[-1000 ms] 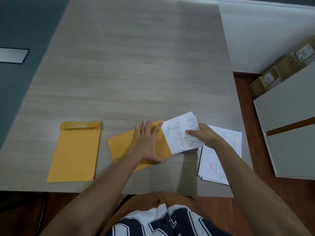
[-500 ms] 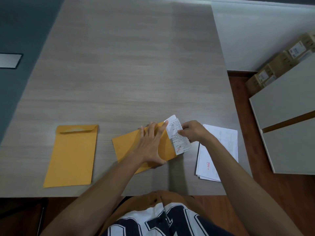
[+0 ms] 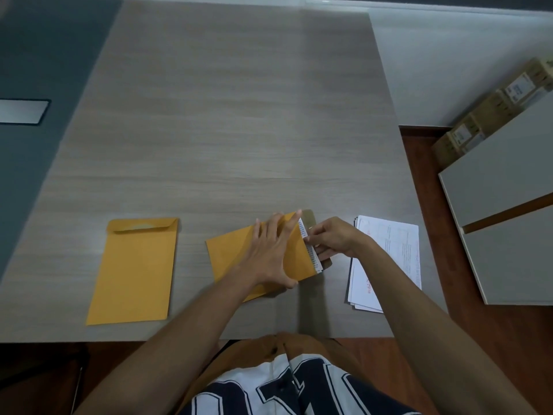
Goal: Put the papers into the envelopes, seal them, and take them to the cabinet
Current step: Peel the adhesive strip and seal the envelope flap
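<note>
Left hand point(image 3: 269, 253) flat, pinned limp yellow paper envelope point(image 3: 230, 256); right hand point(image 3: 332, 239) pinched light, floppy white printed papers point(image 3: 311, 253) by outer edge.

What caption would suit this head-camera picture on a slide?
Left hand presses a tilted yellow paper envelope onto the grey wood-grain table; right hand pinches white printed papers almost fully tucked inside.

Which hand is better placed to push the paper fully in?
Right: the right hand pinches the folded paper at the open end of the manila envelope; the left hand lies flat on it, pinning it.
</note>
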